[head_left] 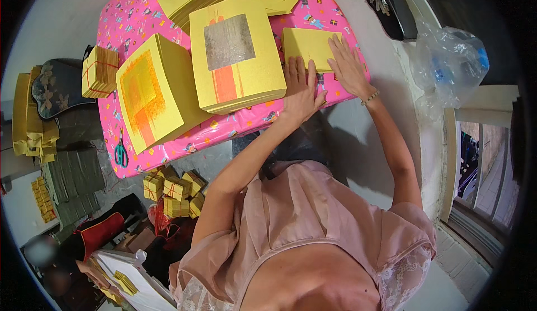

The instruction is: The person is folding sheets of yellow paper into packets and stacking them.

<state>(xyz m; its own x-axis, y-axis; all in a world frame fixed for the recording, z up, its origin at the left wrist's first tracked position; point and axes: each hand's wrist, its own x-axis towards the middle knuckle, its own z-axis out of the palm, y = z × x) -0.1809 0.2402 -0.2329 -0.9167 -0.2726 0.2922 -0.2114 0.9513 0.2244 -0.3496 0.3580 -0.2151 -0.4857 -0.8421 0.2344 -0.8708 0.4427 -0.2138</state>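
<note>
— How are your fingers set?

— Your left hand (301, 95) lies flat, fingers straight over the near edge of the flat yellow rectangular paper (306, 43). Your right hand (352, 73) spreads its fingers on the right side; neither hand closes around anything.

— Where's that paper?

— On your counter with the glossy pink printed cover (128, 25), just right of the thick yellow paper stack with a silver patch (235, 59).

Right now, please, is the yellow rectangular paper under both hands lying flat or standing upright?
Flat: the yellow rectangular paper lies broad face up on the pink patterned tablecloth, left hand and right hand touching it.
</note>
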